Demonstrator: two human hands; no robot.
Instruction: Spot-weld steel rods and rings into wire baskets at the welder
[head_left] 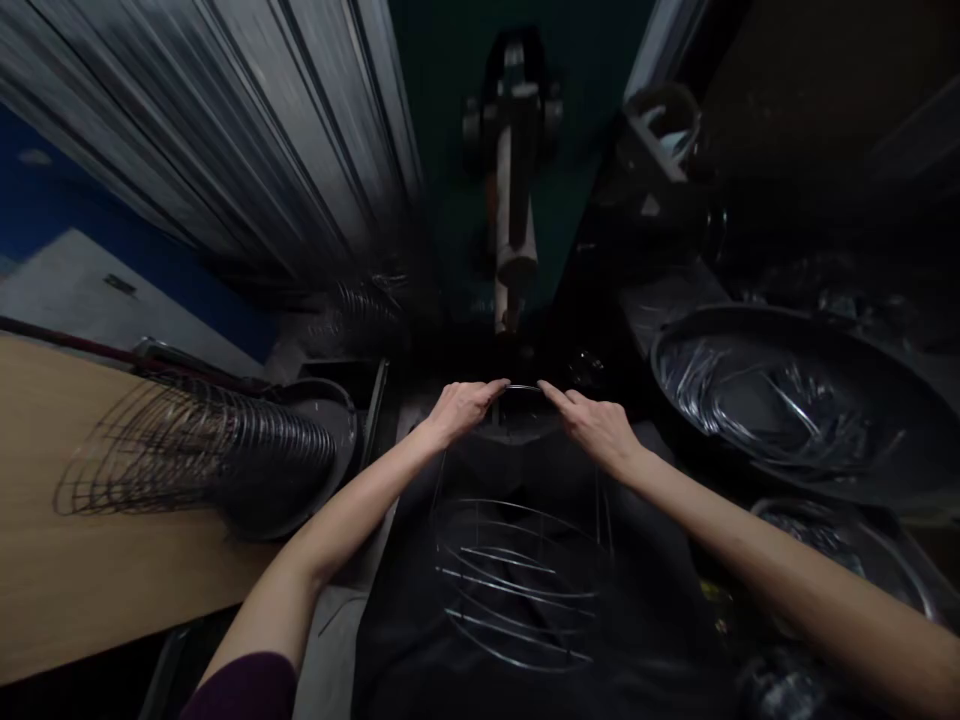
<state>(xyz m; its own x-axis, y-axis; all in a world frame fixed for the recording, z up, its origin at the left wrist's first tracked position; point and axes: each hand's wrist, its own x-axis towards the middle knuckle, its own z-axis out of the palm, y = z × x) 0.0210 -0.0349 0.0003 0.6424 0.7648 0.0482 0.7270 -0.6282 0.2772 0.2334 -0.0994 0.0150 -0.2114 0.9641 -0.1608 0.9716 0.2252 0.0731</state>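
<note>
A round wire frame (517, 592), like a shallow basket of thin shiny rods, lies above the dark cloth over my lap. My left hand (466, 408) pinches one end of a short wire edge at its far side, with fingers closed. My right hand (598, 428) grips the other end of that edge, its index finger stretched along it. A short bright piece of the edge shows between my fingertips. Just beyond stands a machine (516, 215) with a pale cylindrical arm pointing down toward my hands. The undersides of my fingers are hidden.
At left, a stack of wire frames (225, 445) leans from a dark round tub on a wooden board (67, 600). To the right, a large dark basin (757, 315) holds many loose wire pieces. A smaller container (892, 545) sits below it. Corrugated metal sheeting (247, 110) rises at upper left.
</note>
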